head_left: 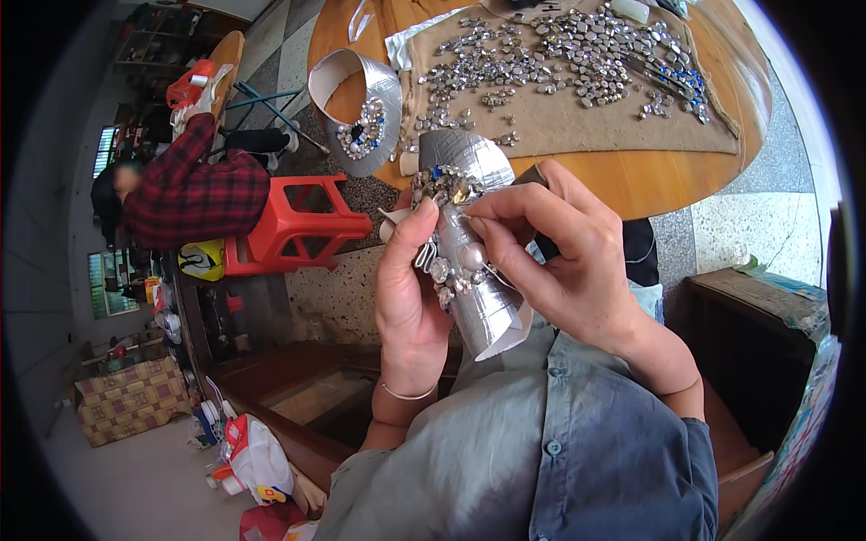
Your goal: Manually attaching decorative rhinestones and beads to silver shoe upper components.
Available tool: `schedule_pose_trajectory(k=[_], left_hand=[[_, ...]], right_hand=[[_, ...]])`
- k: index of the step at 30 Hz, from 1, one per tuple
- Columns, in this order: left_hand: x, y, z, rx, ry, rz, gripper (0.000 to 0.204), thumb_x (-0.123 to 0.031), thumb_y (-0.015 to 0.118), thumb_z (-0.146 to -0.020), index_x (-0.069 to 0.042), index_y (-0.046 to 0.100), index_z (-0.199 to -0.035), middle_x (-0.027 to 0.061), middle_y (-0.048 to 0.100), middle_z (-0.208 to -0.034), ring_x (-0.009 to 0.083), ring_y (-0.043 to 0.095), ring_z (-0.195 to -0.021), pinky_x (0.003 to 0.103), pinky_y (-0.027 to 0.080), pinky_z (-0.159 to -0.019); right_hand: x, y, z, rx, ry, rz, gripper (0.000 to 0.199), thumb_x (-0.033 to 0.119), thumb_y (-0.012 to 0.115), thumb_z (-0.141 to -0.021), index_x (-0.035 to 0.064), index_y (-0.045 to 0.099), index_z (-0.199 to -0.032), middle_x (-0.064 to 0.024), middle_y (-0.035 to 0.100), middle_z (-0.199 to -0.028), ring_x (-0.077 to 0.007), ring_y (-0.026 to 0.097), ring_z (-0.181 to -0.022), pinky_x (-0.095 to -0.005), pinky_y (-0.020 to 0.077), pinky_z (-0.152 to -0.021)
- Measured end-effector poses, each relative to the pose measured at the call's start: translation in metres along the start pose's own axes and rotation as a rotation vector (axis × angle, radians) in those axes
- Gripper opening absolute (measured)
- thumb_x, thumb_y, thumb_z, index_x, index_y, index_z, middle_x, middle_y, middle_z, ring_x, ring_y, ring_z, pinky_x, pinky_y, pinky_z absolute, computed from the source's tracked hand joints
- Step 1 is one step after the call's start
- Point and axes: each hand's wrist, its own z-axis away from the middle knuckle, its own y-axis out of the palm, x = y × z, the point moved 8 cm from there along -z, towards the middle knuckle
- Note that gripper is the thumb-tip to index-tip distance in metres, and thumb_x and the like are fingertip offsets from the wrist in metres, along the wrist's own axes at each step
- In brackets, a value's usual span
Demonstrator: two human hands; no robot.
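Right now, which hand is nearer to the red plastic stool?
Left. The left hand holds the silver jewelled band just to the right of the red stool; the right hand is farther, beyond the band.

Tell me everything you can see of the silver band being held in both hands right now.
The silver band is a curved strip of shiny, foil-like material with a white edge at its lower end. Clear gems, a pearl-like bead and some blue and amber stones sit along its upper and middle face. It is held in front of the chest, running from the wooden table edge down toward the grey shirt. The left hand grips it from the left, thumb on the stones; the right hand pinches at the beaded part.
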Motion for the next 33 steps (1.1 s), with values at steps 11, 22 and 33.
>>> schedule_pose_trajectory(k=[11, 22, 33], left_hand=[[0.001, 0.006, -0.003, -0.036, 0.020, -0.054, 0.035, -0.020, 0.056, -0.084, -0.004, 0.046, -0.113, 0.0082, 0.056, -0.102, 0.0185, 0.058, -0.088, 0.033, 0.047, -0.081], [-0.025, 0.014, -0.002, 0.018, 0.383, -0.353, 0.057, 0.000, 0.067, -0.072, -0.006, 0.030, -0.116, 0.0084, 0.051, -0.101, 0.0159, 0.055, -0.089, 0.029, 0.048, -0.077], [-0.037, 0.026, 0.015, 0.064, 0.579, -0.508, 0.063, 0.006, 0.068, -0.069, -0.009, 0.027, -0.115, 0.0082, 0.045, -0.102, 0.0132, 0.054, -0.088, 0.026, 0.048, -0.076]], right_hand=[[0.000, -0.009, 0.000, -0.040, -0.019, 0.038, 0.012, -0.001, 0.065, -0.074, 0.0005, 0.063, -0.085, -0.0055, 0.052, -0.068, -0.0119, 0.053, -0.058, -0.0235, 0.0416, -0.052], [-0.002, -0.012, 0.001, -0.065, -0.065, 0.073, 0.011, 0.002, 0.064, -0.074, 0.0049, 0.060, -0.084, -0.0082, 0.045, -0.067, -0.0222, 0.050, -0.057, -0.0317, 0.0398, -0.049], [-0.010, -0.012, -0.002, 0.002, 0.007, -0.029, 0.009, -0.005, 0.064, -0.072, 0.0001, 0.062, -0.078, -0.0058, 0.057, -0.074, -0.0138, 0.051, -0.065, -0.0232, 0.0412, -0.059]])
